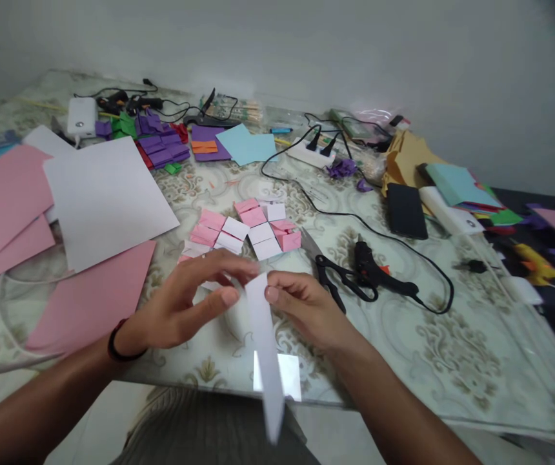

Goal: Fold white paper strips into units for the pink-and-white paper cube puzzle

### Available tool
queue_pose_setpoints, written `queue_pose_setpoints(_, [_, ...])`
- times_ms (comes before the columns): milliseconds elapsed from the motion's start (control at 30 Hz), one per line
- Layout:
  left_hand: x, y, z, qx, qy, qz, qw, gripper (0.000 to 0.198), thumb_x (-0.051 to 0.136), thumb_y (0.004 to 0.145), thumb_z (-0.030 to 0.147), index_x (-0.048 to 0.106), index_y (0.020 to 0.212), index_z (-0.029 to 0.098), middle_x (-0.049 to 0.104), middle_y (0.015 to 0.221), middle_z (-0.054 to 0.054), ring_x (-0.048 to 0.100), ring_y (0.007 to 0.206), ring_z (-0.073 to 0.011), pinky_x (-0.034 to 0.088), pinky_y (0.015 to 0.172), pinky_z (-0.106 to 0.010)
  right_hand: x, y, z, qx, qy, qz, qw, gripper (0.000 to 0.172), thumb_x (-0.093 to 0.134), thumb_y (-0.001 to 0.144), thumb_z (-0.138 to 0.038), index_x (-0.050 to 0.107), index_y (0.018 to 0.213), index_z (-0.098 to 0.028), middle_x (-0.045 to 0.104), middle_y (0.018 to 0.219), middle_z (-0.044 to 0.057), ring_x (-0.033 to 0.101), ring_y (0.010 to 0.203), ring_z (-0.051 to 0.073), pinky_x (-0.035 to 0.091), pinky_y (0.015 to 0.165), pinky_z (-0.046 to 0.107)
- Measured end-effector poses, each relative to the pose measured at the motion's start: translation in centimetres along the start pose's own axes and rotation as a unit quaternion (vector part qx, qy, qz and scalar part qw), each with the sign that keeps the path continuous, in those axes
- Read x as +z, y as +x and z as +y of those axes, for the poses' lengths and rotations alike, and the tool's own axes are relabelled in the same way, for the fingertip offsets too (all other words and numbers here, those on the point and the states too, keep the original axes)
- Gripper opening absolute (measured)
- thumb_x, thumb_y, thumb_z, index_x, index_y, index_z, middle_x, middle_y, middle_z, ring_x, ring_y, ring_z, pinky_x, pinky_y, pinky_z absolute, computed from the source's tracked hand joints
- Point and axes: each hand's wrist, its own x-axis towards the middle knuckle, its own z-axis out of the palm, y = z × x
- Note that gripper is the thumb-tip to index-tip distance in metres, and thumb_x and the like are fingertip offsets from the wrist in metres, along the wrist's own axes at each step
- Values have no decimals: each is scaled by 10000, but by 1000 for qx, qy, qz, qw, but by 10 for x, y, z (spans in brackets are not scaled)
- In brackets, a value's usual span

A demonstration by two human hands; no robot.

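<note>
My right hand [301, 303] pinches the upper end of a long white paper strip [265, 349] between thumb and fingers. The strip hangs down toward me, past the table's front edge. Just left of its top, my left hand [190, 294] has thumb and fingers apart, the fingertips close to the strip's corner. Beyond my hands lie pink and white folded paper pieces [258, 232], some partly hidden by my left hand. Black-handled scissors [343, 278] rest to the right of my right hand.
A black hot glue gun [379, 271] lies right of the scissors, its cable looping back to a white power strip [312, 153]. White sheets [108, 200] and pink sheets [98, 297] cover the left side. Purple folded papers [164, 145] sit behind; a black phone-like slab [406, 211] is at right.
</note>
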Motion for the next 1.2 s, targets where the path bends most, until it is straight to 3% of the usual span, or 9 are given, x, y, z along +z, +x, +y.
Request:
queue_pose_setpoints(100, [1,2,-2,32,11,-11,999,374,700,959,265,678,1332,284,696,1322,-118,615,1265,-281,562,996,-409,6,3,9,83,116,-55,988,430,792,850,-579,661,748,-182,575,661,-16,540,599,130,472,573,257])
queue_pose_setpoints(200, [3,4,-4,-5,-19,-15,1000,87,690,973,255,763,1014,229,758,1087,-90,709,1003,-223,582,915,-368,12,4,17,112,142,-100,979,425,811,821,-584,692,779,-178,613,684,-7,565,596,135,518,601,274])
queue_pose_setpoints(267, [4,5,-3,-64,-56,-19,996,177,645,1003,265,737,867,201,749,858,-48,698,778,-166,581,761,-302,13,4,18,103,93,-111,984,407,801,833,-575,734,861,-174,680,782,24,609,653,148,529,634,277])
queue_pose_setpoints(367, [3,6,-1,-123,-60,19,990,215,653,988,283,711,807,181,696,722,-10,631,646,-126,521,608,-239,11,2,11,52,-8,-59,997,384,813,837,-537,743,988,-191,677,823,15,586,667,138,476,594,242])
queue_pose_setpoints(500, [2,6,-1,-166,-59,43,983,217,660,965,300,695,796,170,630,639,20,566,547,-95,454,508,-204,7,-1,-3,3,-77,20,997,466,619,964,-621,646,791,-188,558,685,-16,471,585,118,380,523,233])
queue_pose_setpoints(667, [3,5,-1,-165,-12,26,986,261,664,952,308,670,731,168,594,595,28,522,513,-84,399,474,-199,7,-5,-10,-29,-128,-17,991,498,588,972,-630,600,739,-190,490,623,-25,411,542,111,295,476,241])
queue_pose_setpoints(767, [4,5,-1,-170,-12,26,985,282,668,950,318,664,712,167,603,601,21,530,513,-87,401,467,-199,10,-6,-8,-14,-160,-1,987,512,616,974,-565,522,631,-196,420,566,-41,351,507,96,245,449,240])
queue_pose_setpoints(1067, [3,5,-8,-208,-88,-30,974,284,671,968,345,711,754,162,739,624,-21,679,554,-131,540,541,-221,11,-7,-6,-32,-165,69,983,460,587,996,-497,528,651,-198,465,577,-36,410,514,101,298,457,238])
queue_pose_setpoints(1200, [7,5,-11,-232,-52,-35,971,305,668,968,329,671,703,180,795,668,-36,742,571,-162,590,556,-244,12,-4,-4,-56,-216,72,972,254,633,977,-388,645,819,-190,599,667,-11,513,587,120,375,497,230])
